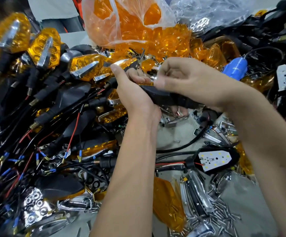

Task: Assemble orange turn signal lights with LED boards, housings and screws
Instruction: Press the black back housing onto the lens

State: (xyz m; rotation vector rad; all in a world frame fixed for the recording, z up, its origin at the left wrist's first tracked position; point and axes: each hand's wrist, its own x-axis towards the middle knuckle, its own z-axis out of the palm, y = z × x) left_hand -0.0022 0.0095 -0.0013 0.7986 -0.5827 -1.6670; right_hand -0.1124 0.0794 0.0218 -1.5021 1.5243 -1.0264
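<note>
My left hand (132,93) grips a black turn signal housing (162,97) from the left and below, its thumb raised. An orange lens (146,83) shows on the housing's top edge. My right hand (186,79) curls over the same housing from the right, its thumb and fingers pinching at the lens edge. A second black housing with a white LED board (215,159) and red wire lies on the table below my right forearm. Loose screws (224,218) are heaped at the lower right.
Finished orange lights (44,48) with black stems and wires are piled on the left. A plastic bag of orange lenses (130,23) stands behind. A blue electric screwdriver (236,68) lies at the right. Chrome trims (197,194) and a loose orange lens (167,202) lie near the front.
</note>
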